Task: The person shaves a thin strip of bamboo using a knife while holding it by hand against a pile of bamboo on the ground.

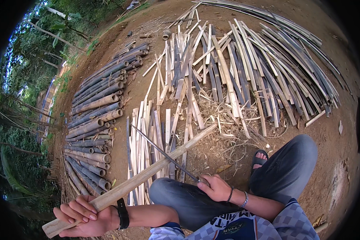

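My left hand [79,216] is wrapped round the near end of a long split bamboo slat [128,185], which slants up and to the right across my thigh. A long thin-bladed knife [168,156] has its handle closed in my right hand [215,188]. Its dark blade crosses over the slat near the middle and points up to the left. Whether the edge touches the slat I cannot tell. Beyond the slat's far end lie curly bamboo shavings [232,132] on the ground.
Whole bamboo poles [94,108] lie in a row at the left. Split strips [276,68] spread in a large pile at the far right, and more strips [140,136] lie just past my left knee. A sandalled foot [260,158] rests beside the shavings. Trees [24,132] border the left side.
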The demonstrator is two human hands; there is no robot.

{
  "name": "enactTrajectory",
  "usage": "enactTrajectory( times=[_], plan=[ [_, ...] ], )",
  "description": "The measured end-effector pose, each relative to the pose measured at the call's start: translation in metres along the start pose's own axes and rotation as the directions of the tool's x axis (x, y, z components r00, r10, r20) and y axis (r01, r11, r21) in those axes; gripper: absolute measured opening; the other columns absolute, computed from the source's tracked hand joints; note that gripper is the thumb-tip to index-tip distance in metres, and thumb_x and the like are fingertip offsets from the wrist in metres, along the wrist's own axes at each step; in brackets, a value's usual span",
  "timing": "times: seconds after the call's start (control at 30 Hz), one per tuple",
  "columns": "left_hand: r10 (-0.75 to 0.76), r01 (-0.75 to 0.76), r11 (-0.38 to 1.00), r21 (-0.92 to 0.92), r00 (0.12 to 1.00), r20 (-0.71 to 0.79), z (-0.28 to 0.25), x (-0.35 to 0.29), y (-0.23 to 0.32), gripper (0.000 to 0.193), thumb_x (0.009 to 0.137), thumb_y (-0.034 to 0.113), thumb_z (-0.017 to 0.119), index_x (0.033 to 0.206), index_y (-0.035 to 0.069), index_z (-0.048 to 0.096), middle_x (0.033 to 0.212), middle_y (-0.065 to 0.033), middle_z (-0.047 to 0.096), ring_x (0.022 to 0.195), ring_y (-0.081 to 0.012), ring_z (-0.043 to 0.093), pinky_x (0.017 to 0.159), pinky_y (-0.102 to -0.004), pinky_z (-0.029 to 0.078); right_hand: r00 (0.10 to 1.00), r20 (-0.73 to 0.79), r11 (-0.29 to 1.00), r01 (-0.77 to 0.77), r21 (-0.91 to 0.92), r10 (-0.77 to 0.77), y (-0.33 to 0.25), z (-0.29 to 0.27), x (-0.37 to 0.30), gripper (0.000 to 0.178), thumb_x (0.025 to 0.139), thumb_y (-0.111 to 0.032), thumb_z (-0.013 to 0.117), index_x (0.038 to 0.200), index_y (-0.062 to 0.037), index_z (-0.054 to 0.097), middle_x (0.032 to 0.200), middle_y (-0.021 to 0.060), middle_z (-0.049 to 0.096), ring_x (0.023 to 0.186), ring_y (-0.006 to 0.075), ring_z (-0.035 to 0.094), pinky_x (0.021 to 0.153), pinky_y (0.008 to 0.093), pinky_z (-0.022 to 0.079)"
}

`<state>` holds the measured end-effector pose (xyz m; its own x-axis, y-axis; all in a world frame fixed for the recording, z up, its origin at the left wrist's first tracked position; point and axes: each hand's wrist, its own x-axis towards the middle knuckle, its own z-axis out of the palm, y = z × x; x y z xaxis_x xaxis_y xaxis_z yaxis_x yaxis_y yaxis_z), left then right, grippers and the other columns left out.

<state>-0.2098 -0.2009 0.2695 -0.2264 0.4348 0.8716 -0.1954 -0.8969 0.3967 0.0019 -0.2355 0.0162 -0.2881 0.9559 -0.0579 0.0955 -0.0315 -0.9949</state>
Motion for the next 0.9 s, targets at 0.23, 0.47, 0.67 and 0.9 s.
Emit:
enactTrajectory(
  times=[0.23, 0.47, 0.67, 0.9],
  plan=[
    [-0.009, 0.009, 1.000, 0.009, 1.000, -0.005, 0.000, -0.002, 0.003, 0.055, 0.095, 0.061, 0.024, 0.070, 0.013, 0.031, 0.051, 0.0012, 0.029, 0.036, -0.0070, 0.029, 0.033, -0.0187, 0.025, 0.991, 0.119, 0.998, -0.063, -0.028, 0.066, -0.020, -0.002, -0.005, 0.046, 0.093, -0.045, 0.047, 0.101, -0.0010, 0.059, 0.058, 0.0223, 0.056, 0.062, 0.0431, 0.059, 0.058, 0.0472, 0.046],
    [-0.003, 0.004, 1.000, 0.025, 0.999, -0.049, 0.007, -0.002, 0.003, 0.056, 0.095, 0.061, 0.023, 0.069, 0.013, 0.032, 0.049, 0.0012, 0.028, 0.036, -0.0072, 0.029, 0.032, -0.0185, 0.024, 0.995, 0.013, 0.993, -0.098, -0.058, 0.099, -0.006, -0.007, 0.005, 0.045, 0.094, -0.040, 0.049, 0.093, 0.0043, 0.056, 0.061, 0.0246, 0.057, 0.065, 0.0440, 0.060, 0.058, 0.0474, 0.046],
    [-0.016, 0.016, 1.000, -0.019, 1.000, 0.011, 0.009, -0.003, 0.004, 0.058, 0.094, 0.063, 0.022, 0.069, 0.013, 0.032, 0.049, 0.0013, 0.028, 0.035, -0.0071, 0.028, 0.033, -0.0184, 0.025, 0.975, 0.191, 0.989, 0.130, -0.076, -0.113, -0.030, -0.006, -0.006, 0.047, 0.092, -0.043, 0.052, 0.094, 0.0045, 0.055, 0.060, 0.0247, 0.057, 0.061, 0.0431, 0.060, 0.056, 0.0478, 0.046],
    [-0.039, 0.039, 0.999, -0.016, 0.999, 0.011, 0.010, -0.003, 0.008, 0.059, 0.093, 0.066, 0.021, 0.068, 0.013, 0.032, 0.050, 0.0008, 0.029, 0.036, -0.0075, 0.029, 0.033, -0.0187, 0.025, 0.995, 0.076, 0.998, -0.063, -0.019, 0.064, -0.037, -0.002, -0.011, 0.045, 0.093, -0.041, 0.050, 0.096, 0.0042, 0.054, 0.065, 0.0270, 0.058, 0.065, 0.0469, 0.059, 0.058, 0.0482, 0.046]
  ],
)
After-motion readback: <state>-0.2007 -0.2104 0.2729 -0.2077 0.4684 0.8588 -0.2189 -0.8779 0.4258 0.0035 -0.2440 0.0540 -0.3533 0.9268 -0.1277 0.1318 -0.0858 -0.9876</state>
